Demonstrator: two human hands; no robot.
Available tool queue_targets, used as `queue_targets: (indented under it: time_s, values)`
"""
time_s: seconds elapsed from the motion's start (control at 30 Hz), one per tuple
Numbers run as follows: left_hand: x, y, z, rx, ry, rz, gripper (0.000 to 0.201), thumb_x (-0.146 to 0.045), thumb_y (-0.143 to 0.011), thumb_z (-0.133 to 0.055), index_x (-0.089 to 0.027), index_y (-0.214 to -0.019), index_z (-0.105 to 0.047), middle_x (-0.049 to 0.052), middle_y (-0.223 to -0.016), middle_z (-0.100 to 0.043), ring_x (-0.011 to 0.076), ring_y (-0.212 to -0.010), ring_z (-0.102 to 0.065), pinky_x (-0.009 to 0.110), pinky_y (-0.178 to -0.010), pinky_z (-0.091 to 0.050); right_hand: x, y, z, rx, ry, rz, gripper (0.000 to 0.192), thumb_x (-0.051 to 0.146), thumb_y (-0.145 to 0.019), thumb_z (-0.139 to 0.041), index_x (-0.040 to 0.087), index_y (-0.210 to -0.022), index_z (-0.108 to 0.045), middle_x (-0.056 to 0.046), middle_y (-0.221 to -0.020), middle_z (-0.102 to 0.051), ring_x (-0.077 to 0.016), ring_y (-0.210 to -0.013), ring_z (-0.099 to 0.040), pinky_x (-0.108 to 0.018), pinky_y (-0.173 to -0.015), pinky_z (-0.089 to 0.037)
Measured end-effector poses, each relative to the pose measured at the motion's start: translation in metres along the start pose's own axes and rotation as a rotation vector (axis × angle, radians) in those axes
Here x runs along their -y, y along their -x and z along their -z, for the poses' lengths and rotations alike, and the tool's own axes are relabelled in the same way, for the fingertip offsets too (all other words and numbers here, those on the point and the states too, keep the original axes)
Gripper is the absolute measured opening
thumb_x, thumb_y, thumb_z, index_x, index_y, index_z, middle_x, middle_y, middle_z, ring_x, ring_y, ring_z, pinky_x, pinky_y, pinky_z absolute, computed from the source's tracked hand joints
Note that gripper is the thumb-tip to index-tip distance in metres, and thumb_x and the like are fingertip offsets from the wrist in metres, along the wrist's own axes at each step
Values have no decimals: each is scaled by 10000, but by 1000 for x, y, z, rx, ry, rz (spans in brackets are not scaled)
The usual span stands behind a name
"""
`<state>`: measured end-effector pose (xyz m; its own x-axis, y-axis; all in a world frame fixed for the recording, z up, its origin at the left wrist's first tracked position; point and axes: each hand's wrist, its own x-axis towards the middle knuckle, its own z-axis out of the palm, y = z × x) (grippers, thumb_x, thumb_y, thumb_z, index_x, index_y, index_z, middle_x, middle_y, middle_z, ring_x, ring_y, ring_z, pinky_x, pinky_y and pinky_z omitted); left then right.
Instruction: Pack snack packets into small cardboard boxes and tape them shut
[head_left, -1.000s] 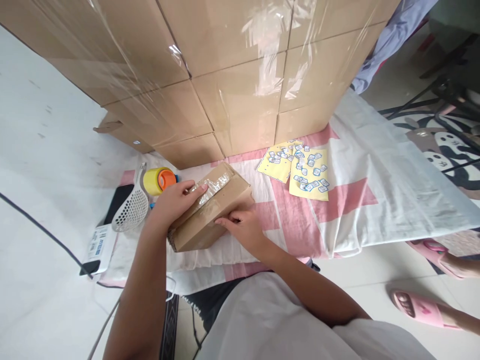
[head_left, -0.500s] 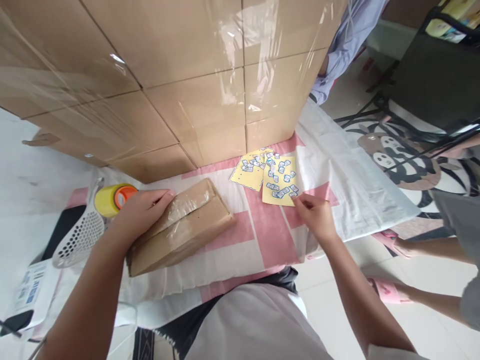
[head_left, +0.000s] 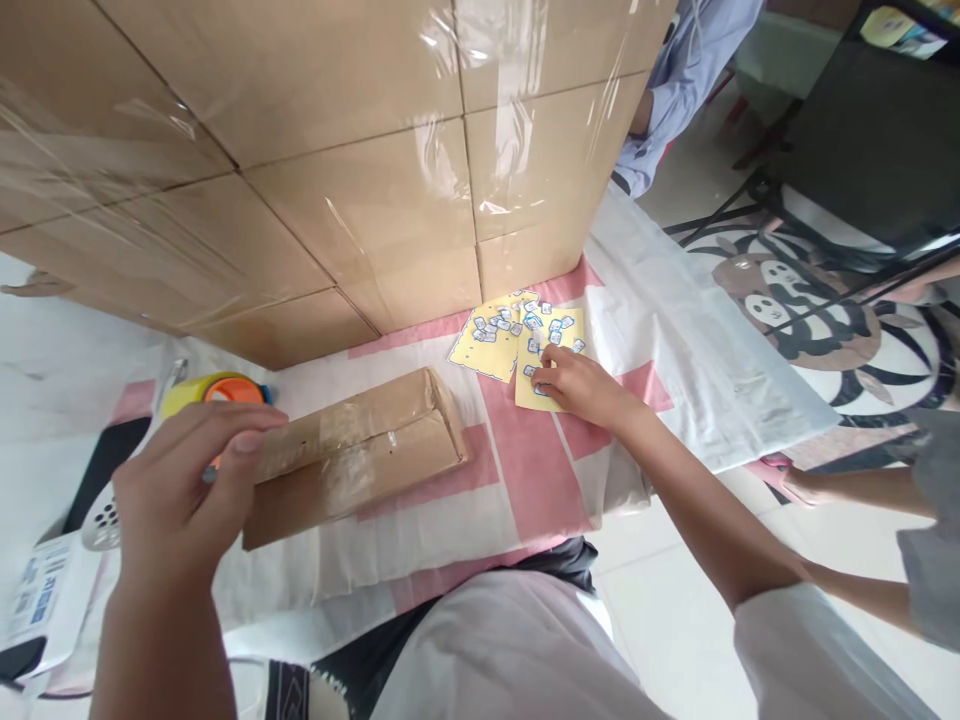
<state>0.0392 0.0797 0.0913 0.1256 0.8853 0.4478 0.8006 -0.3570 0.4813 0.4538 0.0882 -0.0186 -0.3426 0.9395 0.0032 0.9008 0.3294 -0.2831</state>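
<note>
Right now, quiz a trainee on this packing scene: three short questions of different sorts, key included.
1. True or false: the right hand rests on the yellow sticker sheets.
2. Which hand is raised near the taped cardboard box?
3. What lies left of the box? A) tape roll B) scissors C) mug

Key: 1 true; 2 the left hand; 3 A
</note>
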Motion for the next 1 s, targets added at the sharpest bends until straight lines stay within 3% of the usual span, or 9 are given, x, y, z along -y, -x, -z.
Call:
queue_targets:
  time_s: [0.2, 0.27, 0.37, 0.5, 0.57, 0.7, 0.8, 0.9, 1.0]
  values:
    - [-55, 56, -22, -278, 240, -288, 161, -301, -839, -561, -349, -773, -701, 4, -688, -664, 239, -645, -607, 426, -626, -485, -12, -1, -11, -173, -432, -91, 144, 184, -974, -470, 174, -954, -612, -66, -912, -639, -180, -790, -597, -305, -716, -431]
    - [-88, 75, -55, -184, 318, -409, 193, -264, -899, -521, -300, -771, -660, -17, -618, -631, 184, -570, -568, 357, -559, -460, -15, 0, -17, -208, -559, -178, 93, 245, -963, -507, 193, -938, -580, -26, -798, -624, -172, -702, -571, -303, -671, -416]
    - [-132, 90, -117, 141, 465, -429, 135, -136, -900, -569, -215, -796, -605, 7, -719, -696, 142, -616, -598, 306, -584, -458, -15, 3, -21, -285, -698, -239, 110, 312, -913, -598, 202, -907, -589, -8, -764, -607, -164, -679, -548, -305, -661, -406]
    - [-150, 90, -162, 206, 584, -321, 158, -122, -927, -584, -197, -789, -575, 9, -734, -687, 128, -691, -632, 273, -651, -477, 3, 10, -17, -380, -1093, -311, 237, 404, -823, -740, 200, -864, -629, -5, -790, -619, -139, -685, -537, -291, -653, -400]
    - [-142, 91, -152, 185, 551, -337, 124, -102, -908, -607, -193, -826, -590, 15, -769, -695, 135, -721, -635, 282, -676, -476, 23, 11, -15, -342, -1353, -355, 299, 431, -766, -806, 201, -850, -635, 9, -763, -618, -115, -639, -509, -271, -607, -382]
    - [-109, 105, -96, 99, 382, -391, 128, -49, -855, -631, -174, -882, -635, 37, -796, -705, 154, -726, -628, 305, -676, -475, 74, -2, -24, -106, -1628, -348, 341, 415, -713, -864, 197, -879, -661, 14, -756, -647, -98, -621, -525, -248, -577, -384]
    - [-74, 110, -58, -179, 103, -371, 131, -62, -809, -682, -188, -842, -660, 24, -784, -704, 182, -745, -657, 376, -787, -524, 103, -20, -39, -13, -1722, -261, 345, 369, -715, -853, 199, -937, -650, 8, -796, -675, -126, -728, -615, -262, -660, -444]
    - [-39, 105, -42, -389, -193, -105, 163, -216, -880, -663, -208, -1031, -724, 80, -1080, -734, 290, -1056, -674, 563, -1067, -448, 114, -33, -50, -8, -1661, -190, 280, 305, -762, -794, 203, -957, -622, 22, -795, -650, -123, -745, -604, -262, -677, -435]
    - [-18, 95, -45, -273, -281, 138, 434, -330, -960, -567, -207, -1371, -636, 140, -1503, -535, 377, -1409, -471, 633, -1193, -328, 115, -37, -54, 27, -1611, -140, 223, 276, -806, -734, 204, -970, -602, 29, -807, -616, -113, -724, -567, -257, -657, -410]
